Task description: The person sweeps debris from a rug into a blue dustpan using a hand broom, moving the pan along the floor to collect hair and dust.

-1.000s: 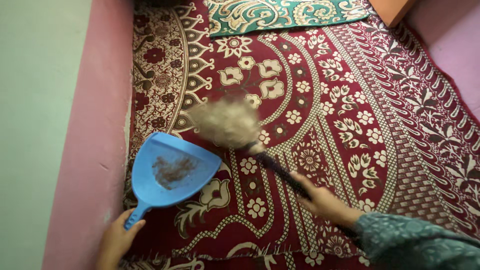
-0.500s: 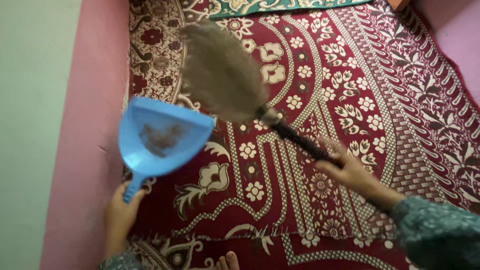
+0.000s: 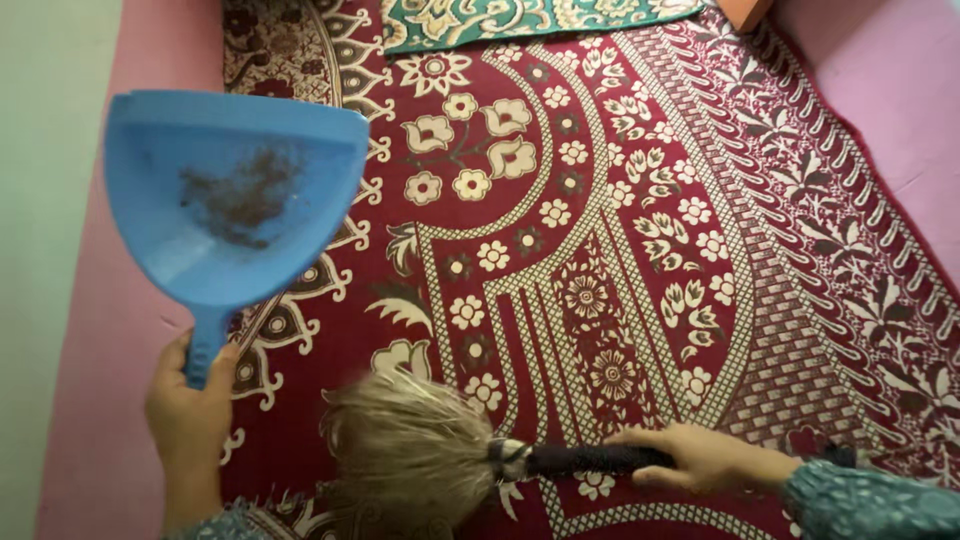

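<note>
Gripping: left hand (image 3: 190,405) closed round blue dustpan (image 3: 235,190) handle; right hand (image 3: 700,458) clasping broom (image 3: 450,455) over red carpet (image 3: 640,250).

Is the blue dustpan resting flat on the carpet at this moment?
No, the left hand holds the blue dustpan by its handle, raised above the red patterned carpet, with dirt inside it.

I count one blue dustpan (image 3: 235,190) and one soft broom (image 3: 480,458). Two mats lie below: one red mat (image 3: 640,250), one green mat (image 3: 520,17).
</note>
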